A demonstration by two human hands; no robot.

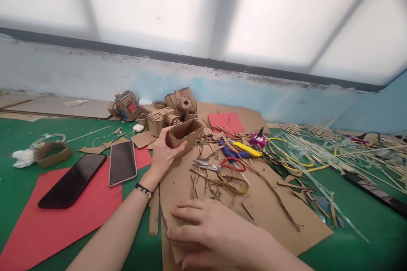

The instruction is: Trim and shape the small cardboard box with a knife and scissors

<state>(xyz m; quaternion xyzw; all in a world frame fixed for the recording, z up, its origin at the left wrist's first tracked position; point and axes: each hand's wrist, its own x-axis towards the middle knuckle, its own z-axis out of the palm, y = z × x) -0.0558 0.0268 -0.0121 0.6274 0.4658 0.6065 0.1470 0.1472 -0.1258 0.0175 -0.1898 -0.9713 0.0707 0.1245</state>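
My left hand (165, 150) is closed around the near left end of a small open-topped cardboard box (187, 137), thumb along its front. The box is hollow and tilts a little over the cardboard sheet. Lower down, my right hand (206, 228) rests palm down with its fingers apart on a cardboard piece (173, 247), which lies over the large cardboard sheet (280, 220). Its thumb is partly cut off by the frame's lower edge. Red-handled scissors (222, 165) and a second pair with yellowish handles (235, 182) lie beyond that hand among cardboard scraps.
Two phones, one black (73, 182) and one pale-edged (122, 163), lie left on red paper (28, 228). Cardboard camera models (159, 120) stand behind. A yellow cutter (248, 149), a blue tool (233, 152), cables and thin sticks (356, 152) spread right.
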